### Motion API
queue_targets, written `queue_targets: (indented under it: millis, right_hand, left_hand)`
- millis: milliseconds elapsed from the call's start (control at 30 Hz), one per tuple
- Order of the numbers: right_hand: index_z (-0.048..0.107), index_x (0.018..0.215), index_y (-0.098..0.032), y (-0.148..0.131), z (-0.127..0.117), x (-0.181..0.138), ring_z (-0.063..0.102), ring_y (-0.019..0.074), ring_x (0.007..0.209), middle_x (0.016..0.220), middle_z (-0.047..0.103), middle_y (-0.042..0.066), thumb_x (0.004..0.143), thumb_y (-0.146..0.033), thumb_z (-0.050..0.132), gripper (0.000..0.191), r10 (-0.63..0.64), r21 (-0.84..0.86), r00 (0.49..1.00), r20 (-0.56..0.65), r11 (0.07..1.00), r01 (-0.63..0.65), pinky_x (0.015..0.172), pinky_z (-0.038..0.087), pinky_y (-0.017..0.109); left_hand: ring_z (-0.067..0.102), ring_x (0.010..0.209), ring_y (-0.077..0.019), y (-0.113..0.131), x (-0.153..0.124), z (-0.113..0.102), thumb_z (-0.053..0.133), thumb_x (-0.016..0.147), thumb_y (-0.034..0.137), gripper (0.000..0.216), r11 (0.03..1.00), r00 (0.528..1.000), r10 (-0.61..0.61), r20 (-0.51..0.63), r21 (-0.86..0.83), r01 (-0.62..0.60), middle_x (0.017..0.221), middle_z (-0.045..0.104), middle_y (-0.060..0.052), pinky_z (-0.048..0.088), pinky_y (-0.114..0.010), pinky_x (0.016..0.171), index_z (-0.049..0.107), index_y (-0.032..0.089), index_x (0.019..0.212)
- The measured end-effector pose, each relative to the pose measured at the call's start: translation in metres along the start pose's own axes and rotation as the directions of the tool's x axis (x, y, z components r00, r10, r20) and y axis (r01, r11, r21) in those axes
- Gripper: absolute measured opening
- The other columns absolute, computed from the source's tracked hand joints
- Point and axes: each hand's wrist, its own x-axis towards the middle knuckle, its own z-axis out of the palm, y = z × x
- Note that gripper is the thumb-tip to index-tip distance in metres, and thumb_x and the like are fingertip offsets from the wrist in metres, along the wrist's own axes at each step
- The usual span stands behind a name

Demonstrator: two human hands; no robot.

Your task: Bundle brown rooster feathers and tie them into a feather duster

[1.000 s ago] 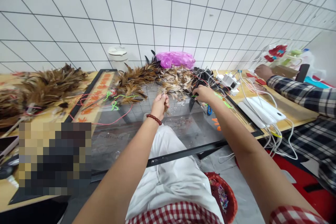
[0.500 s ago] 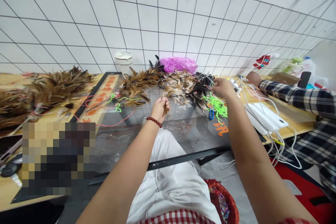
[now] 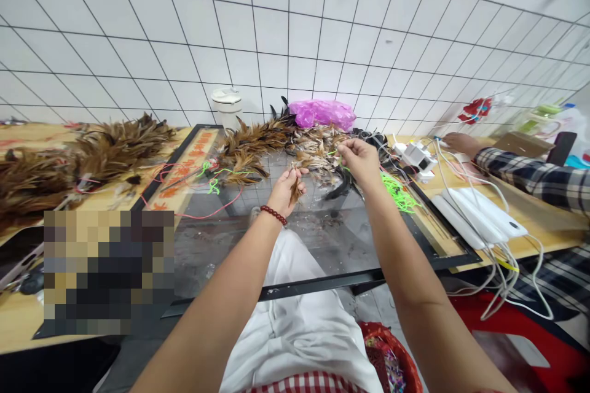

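My left hand [image 3: 286,189] is closed around a small bunch of brown feathers [image 3: 295,181] over the glass tabletop [image 3: 258,245]; a dark red bead bracelet sits on that wrist. My right hand [image 3: 360,161] is raised beside it with fingers pinched, seemingly on a thin green string [image 3: 345,167] too fine to see clearly. A heap of loose brown feathers [image 3: 313,147] lies just behind both hands. A tangle of bright green strings [image 3: 399,193] lies to the right of my right hand.
Large tied feather bundles [image 3: 87,156] lie on the left. A white lidded cup [image 3: 227,105] and a pink plastic bag [image 3: 320,113] stand by the tiled wall. White chargers and cables [image 3: 474,215] lie at right, near another person's plaid sleeve [image 3: 530,178]. A red basket [image 3: 391,362] sits below.
My right hand went right to the green strings, then came back left and up beside my left hand. The left hand kept its feather bunch almost still.
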Motion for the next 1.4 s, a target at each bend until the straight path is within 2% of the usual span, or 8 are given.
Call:
queue_targets:
  millis: [267, 367, 533, 700, 900, 1100, 1233, 1400]
  right_hand:
    - [0.062, 0.077, -0.017, 0.017, 0.028, -0.025, 0.054, 0.0111, 0.053, 0.059, 0.060, -0.001, 0.072, -0.044, 0.066, 0.027, 0.092, 0.255, 0.935, 0.343, 0.949, -0.187, 0.054, 0.045, 0.025]
    - [0.065, 0.083, -0.016, 0.017, 0.009, -0.023, 0.052, 0.0101, 0.056, 0.068, 0.062, 0.000, 0.068, -0.038, 0.070, 0.027, 0.052, 0.025, 0.901, 0.430, 0.997, -0.070, 0.056, 0.042, 0.024]
    - [0.072, 0.084, -0.020, 0.021, -0.010, -0.042, 0.054, 0.0125, 0.064, 0.072, 0.064, 0.000, 0.068, -0.023, 0.070, 0.016, 0.058, -0.415, 0.685, 0.727, 0.831, 0.370, 0.059, 0.037, 0.024]
    - [0.071, 0.096, -0.024, 0.013, -0.028, -0.040, 0.060, 0.0166, 0.080, 0.089, 0.066, 0.006, 0.087, -0.024, 0.048, 0.024, -0.149, -0.572, 0.797, 0.586, 0.620, 0.536, 0.065, 0.039, 0.026]
    - [0.066, 0.105, -0.018, 0.019, 0.002, -0.017, 0.060, 0.0192, 0.085, 0.101, 0.064, 0.009, 0.079, -0.024, 0.056, 0.028, -0.035, -0.415, 0.979, 0.199, 0.902, 0.116, 0.076, 0.047, 0.032]
    - [0.058, 0.109, -0.017, 0.031, 0.060, -0.049, 0.056, 0.0111, 0.059, 0.083, 0.065, 0.003, 0.077, -0.040, 0.060, 0.040, 0.229, 0.073, 0.820, 0.525, 0.947, -0.311, 0.055, 0.046, 0.024]
    - [0.062, 0.071, -0.015, 0.038, 0.041, -0.050, 0.045, 0.0095, 0.053, 0.055, 0.050, -0.003, 0.079, -0.037, 0.058, 0.024, 0.136, -0.169, 0.832, 0.538, 0.984, -0.052, 0.054, 0.037, 0.022]
    - [0.065, 0.091, -0.018, 0.031, 0.014, -0.044, 0.053, 0.0162, 0.081, 0.087, 0.062, 0.006, 0.089, -0.023, 0.045, 0.021, -0.254, -0.343, 0.826, 0.503, 0.819, 0.460, 0.075, 0.040, 0.028]
  left_hand:
    - [0.042, 0.045, -0.0052, -0.004, -0.001, 0.004, 0.062, 0.080, 0.028, 0.020, 0.973, 0.971, -0.214, 0.104, 0.113, 0.202, 0.061, 0.047, 0.003, 0.042, -0.021, 0.048, 0.049, 0.015, 0.073]
    - [0.037, 0.042, -0.0036, -0.006, 0.001, 0.001, 0.054, 0.085, 0.023, 0.016, 0.984, 0.986, -0.163, 0.041, 0.081, 0.159, 0.059, 0.044, 0.004, 0.037, -0.018, 0.045, 0.048, 0.014, 0.073]
    - [0.035, 0.043, -0.0034, -0.001, 0.005, -0.005, 0.049, 0.088, 0.019, 0.016, 0.989, 0.991, -0.137, 0.009, -0.048, 0.137, 0.060, 0.042, 0.004, 0.035, -0.017, 0.047, 0.046, 0.015, 0.073]
    - [0.035, 0.044, -0.0035, 0.000, 0.004, -0.004, 0.051, 0.087, 0.020, 0.015, 0.985, 0.990, -0.143, 0.011, -0.091, 0.143, 0.061, 0.042, 0.004, 0.036, -0.017, 0.047, 0.046, 0.015, 0.074]
    - [0.036, 0.044, -0.0034, -0.002, 0.005, -0.004, 0.055, 0.084, 0.020, 0.015, 0.993, 0.994, -0.114, -0.001, -0.019, 0.114, 0.060, 0.044, 0.004, 0.036, -0.017, 0.047, 0.046, 0.015, 0.074]
    - [0.035, 0.040, -0.0043, -0.006, 0.007, -0.006, 0.050, 0.085, 0.021, 0.016, 0.968, 0.996, -0.051, -0.068, 0.241, 0.066, 0.055, 0.043, 0.004, 0.032, -0.018, 0.044, 0.049, 0.015, 0.070]
    - [0.033, 0.041, -0.0058, -0.008, 0.008, -0.008, 0.050, 0.083, 0.023, 0.019, 0.864, 0.990, 0.040, -0.137, 0.502, 0.034, 0.053, 0.044, 0.004, 0.027, -0.020, 0.044, 0.051, 0.016, 0.066]
    - [0.039, 0.052, -0.0119, -0.008, 0.007, -0.007, 0.054, 0.076, 0.015, 0.021, 0.457, 0.968, 0.244, -0.053, 0.887, -0.067, 0.049, 0.045, 0.002, 0.026, -0.022, 0.052, 0.054, 0.018, 0.056]
